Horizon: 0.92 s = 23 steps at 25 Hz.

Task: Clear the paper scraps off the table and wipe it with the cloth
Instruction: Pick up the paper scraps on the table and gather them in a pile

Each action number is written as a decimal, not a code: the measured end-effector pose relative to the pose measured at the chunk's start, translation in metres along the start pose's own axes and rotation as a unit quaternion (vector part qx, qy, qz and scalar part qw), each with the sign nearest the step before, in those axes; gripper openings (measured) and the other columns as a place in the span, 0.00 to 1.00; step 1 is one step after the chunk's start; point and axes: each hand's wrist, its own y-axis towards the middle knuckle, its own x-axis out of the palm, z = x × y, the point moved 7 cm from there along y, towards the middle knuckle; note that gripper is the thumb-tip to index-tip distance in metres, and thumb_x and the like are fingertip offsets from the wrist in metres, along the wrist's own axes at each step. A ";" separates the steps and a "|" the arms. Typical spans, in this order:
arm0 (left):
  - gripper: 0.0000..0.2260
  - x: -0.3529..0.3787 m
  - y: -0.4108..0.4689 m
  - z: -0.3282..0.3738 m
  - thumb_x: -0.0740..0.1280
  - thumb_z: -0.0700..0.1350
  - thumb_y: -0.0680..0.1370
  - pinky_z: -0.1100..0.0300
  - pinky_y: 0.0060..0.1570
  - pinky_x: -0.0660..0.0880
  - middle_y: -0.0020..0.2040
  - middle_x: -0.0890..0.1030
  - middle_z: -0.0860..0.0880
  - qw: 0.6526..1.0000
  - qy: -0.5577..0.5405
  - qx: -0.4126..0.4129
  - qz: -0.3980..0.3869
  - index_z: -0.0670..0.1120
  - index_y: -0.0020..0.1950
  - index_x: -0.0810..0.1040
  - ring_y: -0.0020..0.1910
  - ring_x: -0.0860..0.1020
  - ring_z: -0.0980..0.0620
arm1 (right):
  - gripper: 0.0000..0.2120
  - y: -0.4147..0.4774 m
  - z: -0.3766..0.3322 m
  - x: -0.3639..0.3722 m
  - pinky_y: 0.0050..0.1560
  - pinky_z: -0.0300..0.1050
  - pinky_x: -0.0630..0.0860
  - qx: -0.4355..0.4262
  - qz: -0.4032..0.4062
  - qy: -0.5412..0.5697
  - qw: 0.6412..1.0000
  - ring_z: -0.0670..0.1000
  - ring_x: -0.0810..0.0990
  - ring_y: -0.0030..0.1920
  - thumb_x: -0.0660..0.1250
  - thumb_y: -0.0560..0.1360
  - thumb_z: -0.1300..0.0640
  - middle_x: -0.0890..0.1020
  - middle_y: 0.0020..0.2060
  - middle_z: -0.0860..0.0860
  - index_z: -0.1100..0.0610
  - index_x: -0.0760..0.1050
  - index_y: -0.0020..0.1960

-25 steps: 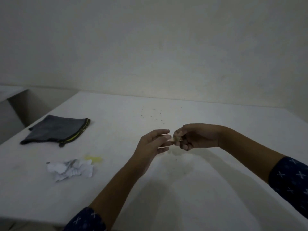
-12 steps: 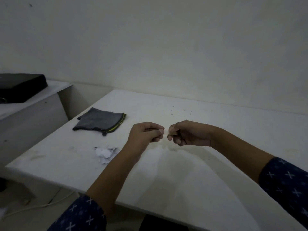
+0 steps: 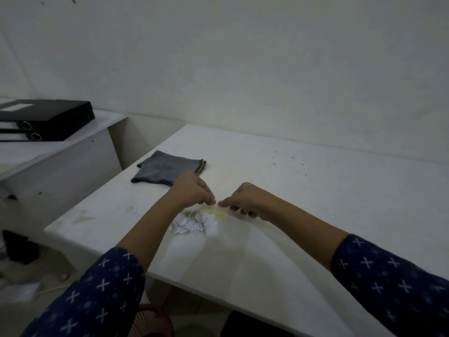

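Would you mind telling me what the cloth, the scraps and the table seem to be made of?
The cloth looks like soft matte grey fabric, folded limp, with a yellow-green stitched edge. The scraps are thin white paper, sharply crumpled. The table is probably laminated board: smooth, white, faintly glossy, thin-edged.

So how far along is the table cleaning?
Nothing looks finished. The paper scraps sit in one pile on the table. The left hand and right hand hover over it, fingertips pinched; whether they hold a bit is too small to tell. The cloth lies folded, untouched, so clearing and wiping remain.
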 end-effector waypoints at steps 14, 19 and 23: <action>0.07 0.003 0.012 0.001 0.72 0.33 0.66 0.62 0.38 0.73 0.36 0.78 0.50 0.987 0.157 0.028 0.011 0.41 0.41 0.82 0.38 0.75 0.52 | 0.22 0.013 0.013 -0.018 0.43 0.46 0.68 -0.059 0.062 -0.189 0.978 0.51 0.71 0.43 0.77 0.63 0.47 0.72 0.40 0.49 0.57 0.68 0.43; 0.09 0.047 -0.015 0.049 0.67 0.42 0.72 0.56 0.51 0.73 0.52 0.79 0.48 0.976 0.113 0.177 0.057 0.46 0.52 0.76 0.52 0.75 0.50 | 0.11 -0.043 0.058 -0.071 0.35 0.40 0.68 -0.116 0.144 -0.066 0.981 0.48 0.73 0.35 0.71 0.70 0.53 0.74 0.35 0.48 0.55 0.70 0.45; 0.14 0.132 -0.048 0.111 0.66 0.46 0.74 0.51 0.63 0.68 0.62 0.76 0.48 0.955 0.109 0.276 -0.022 0.48 0.60 0.73 0.62 0.73 0.49 | 0.16 -0.103 0.135 -0.129 0.53 0.44 0.72 -0.093 0.255 -0.154 0.950 0.52 0.76 0.54 0.66 0.75 0.51 0.77 0.52 0.52 0.56 0.70 0.60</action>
